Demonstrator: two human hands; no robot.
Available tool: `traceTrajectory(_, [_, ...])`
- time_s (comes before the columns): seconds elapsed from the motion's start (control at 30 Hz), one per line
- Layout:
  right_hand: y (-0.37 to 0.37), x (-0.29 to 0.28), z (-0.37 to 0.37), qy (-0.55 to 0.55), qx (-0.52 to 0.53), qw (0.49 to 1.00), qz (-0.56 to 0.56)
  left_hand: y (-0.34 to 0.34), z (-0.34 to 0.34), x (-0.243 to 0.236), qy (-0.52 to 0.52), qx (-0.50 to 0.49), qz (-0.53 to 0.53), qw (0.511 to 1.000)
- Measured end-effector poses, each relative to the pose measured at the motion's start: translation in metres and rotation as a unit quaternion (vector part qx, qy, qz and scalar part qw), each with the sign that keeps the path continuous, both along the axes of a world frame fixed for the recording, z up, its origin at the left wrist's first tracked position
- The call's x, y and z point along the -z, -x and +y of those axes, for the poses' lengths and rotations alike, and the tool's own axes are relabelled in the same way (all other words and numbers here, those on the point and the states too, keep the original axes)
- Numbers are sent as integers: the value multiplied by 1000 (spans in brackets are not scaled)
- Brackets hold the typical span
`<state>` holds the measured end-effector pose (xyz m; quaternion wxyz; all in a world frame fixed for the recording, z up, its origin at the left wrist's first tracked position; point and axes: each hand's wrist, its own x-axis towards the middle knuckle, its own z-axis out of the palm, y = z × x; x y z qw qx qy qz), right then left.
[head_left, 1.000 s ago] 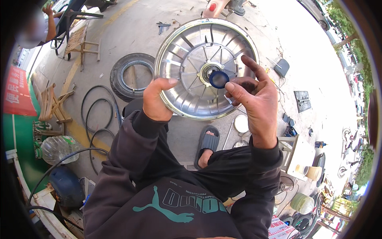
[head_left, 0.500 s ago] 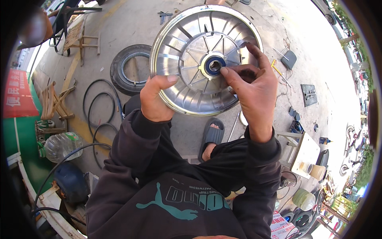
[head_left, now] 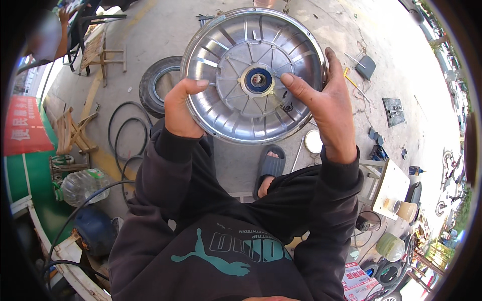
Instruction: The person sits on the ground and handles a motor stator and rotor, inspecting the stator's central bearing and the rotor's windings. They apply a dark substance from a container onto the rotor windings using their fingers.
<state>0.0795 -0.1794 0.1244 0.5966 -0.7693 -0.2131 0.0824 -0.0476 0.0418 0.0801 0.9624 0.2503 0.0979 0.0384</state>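
A round, silver metal wheel hub [head_left: 221, 123] with radial ribs fills the space in front of me, its inner face turned up toward me. In its centre sits a bearing [head_left: 258, 91] with a dark blue ring and an open bore. My left hand [head_left: 187, 110] grips the left rim, thumb laid over the face, fingers hidden underneath. My right hand [head_left: 331, 108] is at the right rim. Its thumb reaches over the face toward the bearing without touching it, and its fingers lie along the outer edge, partly hidden.
A tyre [head_left: 144, 93] and a coiled black hose [head_left: 113, 128] lie on the ground left. Folding stools [head_left: 103, 55] stand beyond. At right are a yellow-handled tool [head_left: 351, 82], a black plate [head_left: 393, 112] and a white stool [head_left: 395, 180] with cups. A person [head_left: 61, 42] is at upper left.
My right hand has left the bearing and shifted to the hub's right rim. The hub has moved slightly left and turned a little, with my left hand still on its rim.
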Motion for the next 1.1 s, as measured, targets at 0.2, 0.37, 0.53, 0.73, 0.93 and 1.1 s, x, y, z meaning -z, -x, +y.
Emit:
traceTrajectory(0.2, [0,32,9,52,61,996,-43,-21,-3,-13,-206,-14,67,976])
traceTrajectory(0.37, [-10,57,17,37,128,988,-81,-39,9,12,-437,-27,95,894])
traceTrajectory(0.53, [-10,66,24,31,127,990,-50,-53,12,16,-709,-125,55,692])
traceTrajectory(0.73, [-16,82,34,35,185,979,-72,-75,7,3,-836,-175,88,513])
traceTrajectory(0.93, [-14,81,40,30,186,981,-52,-73,2,6,-863,-225,67,447])
traceTrajectory(1.1, [-16,81,43,27,171,984,-46,-74,5,8,-867,-226,71,439])
